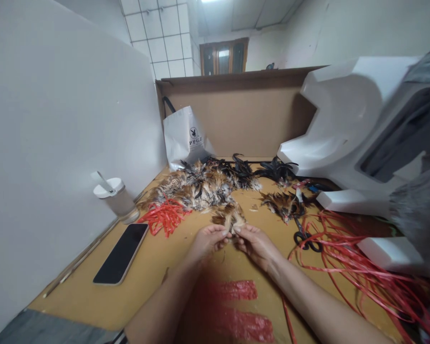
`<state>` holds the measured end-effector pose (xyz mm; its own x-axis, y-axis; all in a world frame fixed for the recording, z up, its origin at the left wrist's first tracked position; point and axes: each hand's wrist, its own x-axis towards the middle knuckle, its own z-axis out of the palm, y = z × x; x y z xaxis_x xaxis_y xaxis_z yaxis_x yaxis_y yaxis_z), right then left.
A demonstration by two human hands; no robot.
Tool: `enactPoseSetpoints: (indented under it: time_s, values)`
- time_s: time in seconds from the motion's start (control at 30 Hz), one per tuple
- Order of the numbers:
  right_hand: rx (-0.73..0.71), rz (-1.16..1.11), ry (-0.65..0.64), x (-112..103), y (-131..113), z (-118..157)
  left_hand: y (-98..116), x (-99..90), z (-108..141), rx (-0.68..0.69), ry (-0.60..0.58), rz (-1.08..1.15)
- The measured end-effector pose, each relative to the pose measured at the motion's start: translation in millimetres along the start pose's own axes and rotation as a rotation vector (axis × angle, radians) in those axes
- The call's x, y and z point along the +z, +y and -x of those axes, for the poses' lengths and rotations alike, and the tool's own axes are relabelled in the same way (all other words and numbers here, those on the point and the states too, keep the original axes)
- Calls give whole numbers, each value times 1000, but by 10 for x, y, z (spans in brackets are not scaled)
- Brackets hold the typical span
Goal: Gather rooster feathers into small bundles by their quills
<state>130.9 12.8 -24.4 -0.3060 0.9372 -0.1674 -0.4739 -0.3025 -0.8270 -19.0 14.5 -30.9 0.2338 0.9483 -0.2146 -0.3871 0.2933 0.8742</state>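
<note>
Both hands meet at the middle of the tan tabletop, pinching a small bunch of brown feathers (pixel 229 216) between them. My left hand (pixel 211 237) has its thumb and fingertips closed on the lower left of the bunch. From the right, my right hand (pixel 253 241) holds it with thumb and fingers close together. The feather tips fan out away from me. Just beyond lies a large heap of brown, cream and black feathers (pixel 200 186). Flat red plastic pieces (pixel 245 325) lie nearer to me, between my forearms.
A phone (pixel 120 254), a lidded cup (pixel 120 203) and short red strips (pixel 165 217) are on the left. Tied feathers (pixel 282 206), black scissors (pixel 308 241), long red strips (pixel 358 258) and white foam (pixel 336 119) are on the right. A white bag (pixel 184 136) stands behind.
</note>
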Motion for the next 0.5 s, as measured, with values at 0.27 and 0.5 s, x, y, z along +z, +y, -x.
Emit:
enactPoseSetpoints:
  time_s: [0.27,0.5]
  values:
    - [-55,88,8,9,54,-19,-16,-15,8,11,-51,-32]
    - [-94,146,41,1,91,-41,-23,17,27,16,-35,-74]
